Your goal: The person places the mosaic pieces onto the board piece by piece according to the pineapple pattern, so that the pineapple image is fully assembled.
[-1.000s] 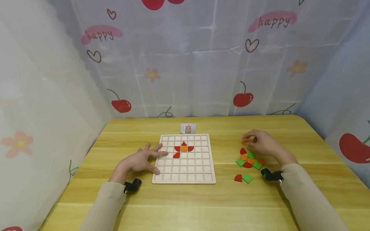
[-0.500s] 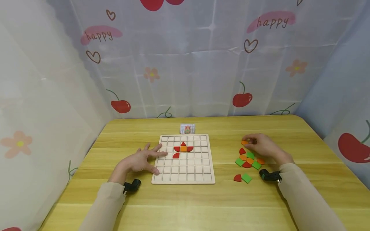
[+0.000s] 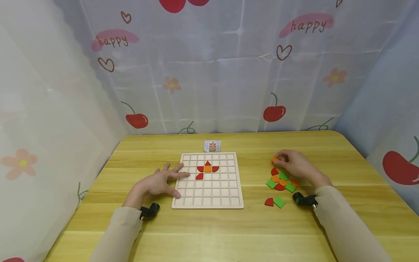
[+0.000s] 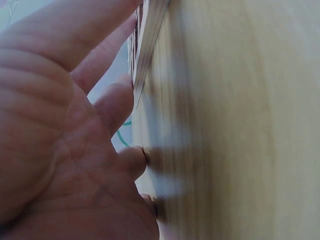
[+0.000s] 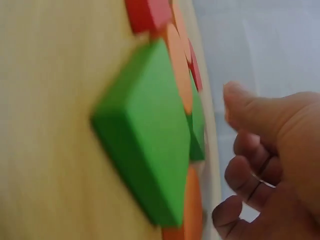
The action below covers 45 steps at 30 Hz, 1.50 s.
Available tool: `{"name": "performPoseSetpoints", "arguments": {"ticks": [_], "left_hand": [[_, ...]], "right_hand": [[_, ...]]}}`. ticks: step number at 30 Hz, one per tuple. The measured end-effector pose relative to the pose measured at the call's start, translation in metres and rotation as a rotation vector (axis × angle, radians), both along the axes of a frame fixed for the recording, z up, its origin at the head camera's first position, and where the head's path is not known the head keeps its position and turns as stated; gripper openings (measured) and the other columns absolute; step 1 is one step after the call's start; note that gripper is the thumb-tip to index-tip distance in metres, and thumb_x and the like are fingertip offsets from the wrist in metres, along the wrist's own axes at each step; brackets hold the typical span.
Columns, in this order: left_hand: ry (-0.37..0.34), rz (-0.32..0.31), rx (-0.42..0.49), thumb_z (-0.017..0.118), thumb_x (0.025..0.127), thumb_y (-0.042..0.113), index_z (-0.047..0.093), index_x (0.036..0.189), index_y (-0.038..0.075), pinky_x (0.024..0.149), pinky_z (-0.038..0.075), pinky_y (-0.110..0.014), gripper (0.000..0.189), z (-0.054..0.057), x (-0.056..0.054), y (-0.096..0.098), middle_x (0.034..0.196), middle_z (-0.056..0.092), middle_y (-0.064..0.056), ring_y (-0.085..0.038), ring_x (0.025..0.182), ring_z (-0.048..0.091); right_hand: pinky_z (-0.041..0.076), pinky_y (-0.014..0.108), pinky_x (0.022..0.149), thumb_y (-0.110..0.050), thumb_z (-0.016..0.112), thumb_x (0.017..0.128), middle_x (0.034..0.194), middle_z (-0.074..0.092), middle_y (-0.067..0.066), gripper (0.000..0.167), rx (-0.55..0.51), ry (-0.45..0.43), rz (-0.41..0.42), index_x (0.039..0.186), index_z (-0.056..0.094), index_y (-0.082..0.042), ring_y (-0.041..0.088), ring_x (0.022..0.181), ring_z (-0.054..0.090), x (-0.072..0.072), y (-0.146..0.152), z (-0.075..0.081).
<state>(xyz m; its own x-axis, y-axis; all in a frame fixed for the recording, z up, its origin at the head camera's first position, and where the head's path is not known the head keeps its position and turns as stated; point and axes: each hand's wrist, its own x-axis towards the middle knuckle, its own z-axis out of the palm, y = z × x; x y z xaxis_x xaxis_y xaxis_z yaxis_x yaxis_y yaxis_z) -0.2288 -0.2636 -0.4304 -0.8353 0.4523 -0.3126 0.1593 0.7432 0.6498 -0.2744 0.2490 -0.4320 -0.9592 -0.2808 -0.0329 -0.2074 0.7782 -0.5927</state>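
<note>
My left hand lies with spread fingers over the left edge of a wooden grid board, thumb and fingertips on the frame and squares. In the left wrist view, the fingers reach to the board's edge. Set in the grid are a red triangle, an orange square and several red quarter-circles. My right hand pinches a rounded orange piece between thumb and fingers, just beyond the loose pieces. In the right wrist view that piece is hidden behind the thumb.
Below the right hand lies a loose cluster with green squares, orange round pieces and red quarter-circles. Nearer me are another red quarter-circle and green square. A small pattern card lies behind the board.
My right hand has lifted slightly and shifted a little left with the orange piece, which now shows less of its face. The left hand and the board pieces stay put.
</note>
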Motion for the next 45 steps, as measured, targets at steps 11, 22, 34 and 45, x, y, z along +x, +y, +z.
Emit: {"name": "performPoseSetpoints", "arguments": {"ticks": [11, 22, 34, 45], "left_hand": [[-0.001, -0.007, 0.005, 0.087, 0.078, 0.037, 0.056, 0.147, 0.042, 0.117, -0.015, -0.076, 0.075, 0.0, 0.0, 0.001, 0.174, 0.013, 0.008, -0.041, 0.159, -0.019], [0.016, -0.016, 0.0, 0.087, 0.078, 0.039, 0.055, 0.148, 0.041, 0.118, -0.015, -0.074, 0.076, 0.001, 0.001, -0.001, 0.174, 0.014, 0.007, -0.042, 0.159, -0.018], [0.03, -0.03, -0.001, 0.087, 0.079, 0.038, 0.055, 0.148, 0.041, 0.119, -0.014, -0.074, 0.076, -0.001, 0.0, 0.0, 0.174, 0.014, 0.006, -0.042, 0.159, -0.018], [0.038, -0.032, -0.01, 0.086, 0.079, 0.04, 0.055, 0.148, 0.041, 0.117, -0.013, -0.077, 0.076, -0.002, 0.0, -0.001, 0.174, 0.015, 0.005, -0.044, 0.158, -0.016]], "right_hand": [[0.042, 0.029, 0.066, -0.029, 0.07, 0.1, 0.084, 0.055, 0.001, 0.025, 0.013, 0.093, 0.104, 0.114, 0.069, -0.009, 0.015, 0.072, 0.048, 0.008, -0.056, 0.018], [0.041, 0.028, 0.063, -0.026, 0.075, 0.096, 0.083, 0.055, 0.001, 0.022, -0.002, 0.081, 0.194, 0.109, 0.071, -0.009, 0.014, 0.07, 0.047, 0.01, -0.116, 0.026], [0.04, 0.03, 0.067, -0.028, 0.075, 0.096, 0.081, 0.054, 0.001, 0.021, -0.045, 0.025, 0.257, 0.11, 0.071, -0.012, 0.015, 0.072, 0.047, 0.005, -0.17, 0.022], [0.042, 0.026, 0.067, -0.023, 0.077, 0.094, 0.073, 0.054, -0.002, 0.018, -0.089, -0.004, 0.333, 0.106, 0.072, -0.011, 0.012, 0.066, 0.047, 0.004, -0.204, 0.012]]}}
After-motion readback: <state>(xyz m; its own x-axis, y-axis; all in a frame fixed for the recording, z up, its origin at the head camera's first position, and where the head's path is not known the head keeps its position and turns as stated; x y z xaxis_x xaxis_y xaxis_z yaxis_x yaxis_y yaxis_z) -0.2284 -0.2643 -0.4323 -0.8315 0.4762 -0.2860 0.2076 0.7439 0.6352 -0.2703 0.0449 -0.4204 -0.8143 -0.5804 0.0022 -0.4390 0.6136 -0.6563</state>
